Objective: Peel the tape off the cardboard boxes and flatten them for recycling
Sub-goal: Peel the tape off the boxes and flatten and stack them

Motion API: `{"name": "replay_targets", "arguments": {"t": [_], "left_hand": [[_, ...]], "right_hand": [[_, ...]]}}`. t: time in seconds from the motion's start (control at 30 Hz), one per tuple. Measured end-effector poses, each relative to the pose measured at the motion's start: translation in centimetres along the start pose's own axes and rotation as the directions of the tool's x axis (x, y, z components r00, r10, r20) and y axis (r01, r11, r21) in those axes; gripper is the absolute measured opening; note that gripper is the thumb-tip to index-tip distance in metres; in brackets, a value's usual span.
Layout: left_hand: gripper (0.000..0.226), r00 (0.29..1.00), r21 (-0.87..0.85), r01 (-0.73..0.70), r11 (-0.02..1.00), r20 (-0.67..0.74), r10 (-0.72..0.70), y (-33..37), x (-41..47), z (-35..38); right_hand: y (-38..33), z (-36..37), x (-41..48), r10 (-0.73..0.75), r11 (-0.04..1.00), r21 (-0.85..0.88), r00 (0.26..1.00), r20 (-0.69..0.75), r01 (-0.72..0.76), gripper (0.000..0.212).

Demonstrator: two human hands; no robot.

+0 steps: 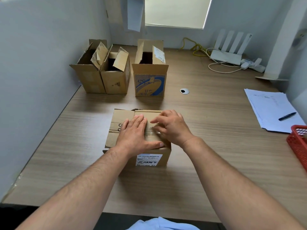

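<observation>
A closed cardboard box with a white shipping label on its front stands on the desk before me. Clear tape runs along its top seam. My left hand lies flat on the top flaps, fingers straight, thumb along the near edge. My right hand sits at the right side of the top, fingers bent, pinching at the tape near the seam. Three more boxes stand open at the back: two plain ones side by side and one with blue print.
The wooden desk meets a wall on the left. White papers with a black pen lie at the right, beside a red basket. A router with cables sits at the back right. A cable grommet is mid-desk.
</observation>
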State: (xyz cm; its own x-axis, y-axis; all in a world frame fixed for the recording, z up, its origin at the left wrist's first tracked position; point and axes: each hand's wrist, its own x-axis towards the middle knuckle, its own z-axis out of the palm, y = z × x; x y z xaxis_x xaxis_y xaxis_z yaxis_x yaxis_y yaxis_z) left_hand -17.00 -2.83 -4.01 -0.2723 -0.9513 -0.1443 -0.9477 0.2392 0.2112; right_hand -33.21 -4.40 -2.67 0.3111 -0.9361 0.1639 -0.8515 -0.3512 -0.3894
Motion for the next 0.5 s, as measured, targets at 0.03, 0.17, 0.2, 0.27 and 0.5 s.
{"name": "replay_targets", "arguments": {"t": [0.03, 0.17, 0.2, 0.27, 0.5], "left_hand": [[0.112, 1.000, -0.004, 0.002, 1.000, -0.002, -0.002, 0.0, 0.0, 0.0], [0.112, 1.000, -0.021, 0.006, 1.000, -0.002, -0.006, 0.1, 0.1, -0.1], [0.112, 1.000, -0.021, 0.005, 1.000, 0.002, -0.005, 0.1, 0.1, -0.1], [0.111, 1.000, -0.014, 0.003, 1.000, 0.008, -0.002, 0.1, 0.1, -0.2], [0.112, 1.000, -0.009, 0.000, 1.000, 0.020, 0.000, 0.0, 0.3, -0.1]], "right_hand": [[-0.1, 0.0, 0.3, 0.005, 1.000, 0.003, 0.999, 0.040, -0.005, 0.027], [-0.3, 0.0, 1.0, 0.041, 0.999, 0.010, 0.989, 0.142, -0.043, 0.026], [-0.3, -0.1, 1.0, 0.047, 0.998, 0.022, 0.987, 0.157, -0.052, 0.024], [-0.2, -0.2, 1.2, 0.055, 0.996, 0.057, 0.985, 0.163, -0.065, 0.016], [-0.2, -0.2, 1.6, 0.061, 0.993, 0.087, 0.983, 0.175, -0.077, 0.007]]}}
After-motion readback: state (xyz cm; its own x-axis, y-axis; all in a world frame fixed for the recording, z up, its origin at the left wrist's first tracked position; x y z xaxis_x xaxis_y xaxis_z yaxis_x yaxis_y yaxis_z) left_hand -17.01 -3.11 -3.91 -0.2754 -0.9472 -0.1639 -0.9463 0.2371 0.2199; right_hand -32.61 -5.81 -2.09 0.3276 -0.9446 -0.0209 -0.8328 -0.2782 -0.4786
